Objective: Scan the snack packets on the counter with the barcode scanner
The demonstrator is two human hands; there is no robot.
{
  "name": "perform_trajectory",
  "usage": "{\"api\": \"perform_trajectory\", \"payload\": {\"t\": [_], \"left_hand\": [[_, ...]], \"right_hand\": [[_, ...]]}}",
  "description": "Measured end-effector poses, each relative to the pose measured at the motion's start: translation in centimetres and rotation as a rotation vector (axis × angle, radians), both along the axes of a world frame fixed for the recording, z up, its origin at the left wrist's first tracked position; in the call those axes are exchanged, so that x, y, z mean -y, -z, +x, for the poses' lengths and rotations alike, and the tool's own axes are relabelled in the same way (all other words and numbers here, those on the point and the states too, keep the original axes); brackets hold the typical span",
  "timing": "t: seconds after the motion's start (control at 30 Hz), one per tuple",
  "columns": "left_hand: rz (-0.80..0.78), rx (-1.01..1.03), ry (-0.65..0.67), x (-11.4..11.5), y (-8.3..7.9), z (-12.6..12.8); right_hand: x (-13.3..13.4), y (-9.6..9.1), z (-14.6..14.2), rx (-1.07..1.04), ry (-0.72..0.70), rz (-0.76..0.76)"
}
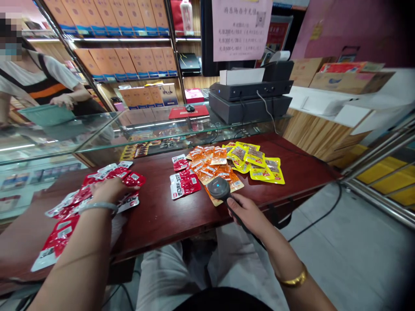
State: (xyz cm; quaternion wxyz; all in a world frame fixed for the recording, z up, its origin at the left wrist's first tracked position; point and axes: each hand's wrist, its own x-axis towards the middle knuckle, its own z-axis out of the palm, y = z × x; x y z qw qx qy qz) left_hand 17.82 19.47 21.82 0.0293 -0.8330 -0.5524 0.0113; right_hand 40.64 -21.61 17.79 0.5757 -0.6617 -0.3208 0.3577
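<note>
My right hand (pixel 248 214) is wrapped round the handle of a black barcode scanner (pixel 218 188), whose round head is over the lower edge of the orange snack packets (pixel 210 166). On the left, my left hand (pixel 112 190) reaches into a loose pile of red and white snack packets (pixel 63 231). Its thumb and fingers close on a red snack packet (pixel 135 178) at the pile's right side; some fingertips are hidden. Two more red and white packets (pixel 185 183) lie apart, left of the orange ones. Yellow snack packets (pixel 259 162) overlap the orange heap on the right.
A dark red wooden table (pixel 155 220) holds the packets. Behind it stand a glass display counter (pixel 145 125), a cash register (pixel 249 101) and a mouse (pixel 189 109) on a red mat. A person (pixel 48 86) holds a green basket (pixel 48 114) at left. A cable (pixel 319 222) hangs at right.
</note>
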Motion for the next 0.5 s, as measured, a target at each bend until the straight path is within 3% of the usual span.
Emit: {"api": "perform_trajectory", "payload": {"t": [0.13,0.27,0.37,0.5], "left_hand": [[0.022,-0.117,0.028,1.6,-0.1,0.4],[0.052,0.086,0.044,3.5,-0.5,1.2],[0.086,0.286,0.137,5.6,-0.7,2.8],[-0.152,0.519,0.235,9.6,0.2,5.9]], "right_hand": [[-0.3,-0.1,-0.2,0.009,-0.012,-0.008],[-0.5,0.1,-0.5,0.016,-0.025,-0.017],[-0.9,0.1,-0.7,0.032,-0.021,-0.018],[-1.9,-0.4,-1.2,-0.006,-0.035,0.02]]}}
